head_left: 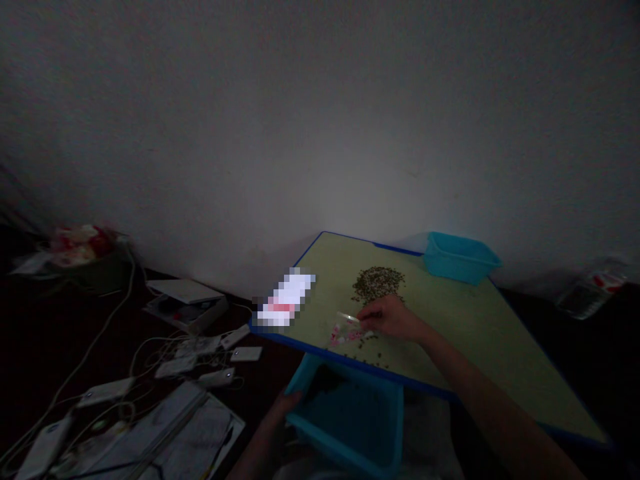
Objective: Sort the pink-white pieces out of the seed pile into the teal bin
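Near the front of the bench (500, 347) is a small clear packet (345, 329), pinched at one end by the right hand (391, 319); a light grip should suit thin film. Below, the left hand (283, 408) clasps a blue tub (399, 430), best kept steady.

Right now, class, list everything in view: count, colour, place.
Wall: one, grey, behind
Table: one, yellowish, blue-edged, right
Upper tub: one, blue, table's far right
Lower tub: one, blue, below near edge
Small pieces: many, brownish, on table
Bag: one, clear, pink, over table
Pixelated patch: one, white, red, table's left
Container: one, green, far left
Box: one, white, left
Cabled devices: several, white, lower left
Papers: several, pale, lower left
Blurred item: one, clear, red, far right
Left hand: one, lower tub's rim
Right hand: one, pinching bag
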`<state>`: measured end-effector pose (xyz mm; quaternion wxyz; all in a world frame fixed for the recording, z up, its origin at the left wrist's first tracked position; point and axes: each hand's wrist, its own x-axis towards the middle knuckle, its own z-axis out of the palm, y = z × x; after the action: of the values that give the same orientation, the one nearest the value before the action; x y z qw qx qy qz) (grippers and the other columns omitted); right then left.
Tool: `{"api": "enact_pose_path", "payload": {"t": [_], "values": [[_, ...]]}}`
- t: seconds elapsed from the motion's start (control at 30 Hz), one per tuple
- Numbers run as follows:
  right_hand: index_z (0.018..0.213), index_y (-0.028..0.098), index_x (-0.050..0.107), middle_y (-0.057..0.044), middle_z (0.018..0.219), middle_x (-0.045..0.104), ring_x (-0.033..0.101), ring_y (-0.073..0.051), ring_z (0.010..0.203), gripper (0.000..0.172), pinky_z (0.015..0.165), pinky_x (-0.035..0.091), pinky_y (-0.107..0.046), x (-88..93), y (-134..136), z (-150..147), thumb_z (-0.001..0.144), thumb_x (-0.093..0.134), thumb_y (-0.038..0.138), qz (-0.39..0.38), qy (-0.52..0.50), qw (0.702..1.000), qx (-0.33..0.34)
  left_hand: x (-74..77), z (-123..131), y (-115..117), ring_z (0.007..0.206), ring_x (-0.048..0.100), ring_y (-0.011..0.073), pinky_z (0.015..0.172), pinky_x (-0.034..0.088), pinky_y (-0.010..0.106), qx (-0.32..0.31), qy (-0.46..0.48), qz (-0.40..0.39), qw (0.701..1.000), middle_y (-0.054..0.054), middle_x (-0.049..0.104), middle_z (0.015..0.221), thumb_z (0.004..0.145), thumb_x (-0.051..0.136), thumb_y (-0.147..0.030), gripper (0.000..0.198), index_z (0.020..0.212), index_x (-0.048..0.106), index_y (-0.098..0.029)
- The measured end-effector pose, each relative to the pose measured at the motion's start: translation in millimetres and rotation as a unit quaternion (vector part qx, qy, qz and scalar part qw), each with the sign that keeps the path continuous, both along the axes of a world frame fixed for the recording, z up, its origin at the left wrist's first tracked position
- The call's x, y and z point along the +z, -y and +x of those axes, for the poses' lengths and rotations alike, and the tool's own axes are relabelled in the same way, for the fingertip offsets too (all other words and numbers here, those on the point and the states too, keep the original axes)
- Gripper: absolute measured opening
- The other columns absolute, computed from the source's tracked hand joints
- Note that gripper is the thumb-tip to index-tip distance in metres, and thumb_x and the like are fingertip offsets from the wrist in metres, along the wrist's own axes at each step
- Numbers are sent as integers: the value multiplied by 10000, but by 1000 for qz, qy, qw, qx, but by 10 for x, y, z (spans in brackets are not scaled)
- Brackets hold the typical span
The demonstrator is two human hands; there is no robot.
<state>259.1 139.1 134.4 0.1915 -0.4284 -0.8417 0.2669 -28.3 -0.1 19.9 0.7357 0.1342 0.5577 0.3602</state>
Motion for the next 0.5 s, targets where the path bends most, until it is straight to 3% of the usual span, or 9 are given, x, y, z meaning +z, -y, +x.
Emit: {"api": "enact_pose_path", "payload": {"t": [0.3,0.5], "values": [[950,224,870,-13,821,818,721,-174,748,199,709,495,-253,47,21,203,856,701,179,0,4,1000,13,-3,10,-12,1310,573,485,947,558,552,-15,-5,-10,1000,229,594,1409,809,625,-584,799,1486,424,-209],[909,243,872,-9,852,829,745,-193,775,186,732,521,-267,78,86,280,857,699,198,4,1,1000,1,15,35,9,1304,597,449,924,570,520,-38,0,6,999,170,664,1353,861,596,-553,718,1490,446,-240]]}}
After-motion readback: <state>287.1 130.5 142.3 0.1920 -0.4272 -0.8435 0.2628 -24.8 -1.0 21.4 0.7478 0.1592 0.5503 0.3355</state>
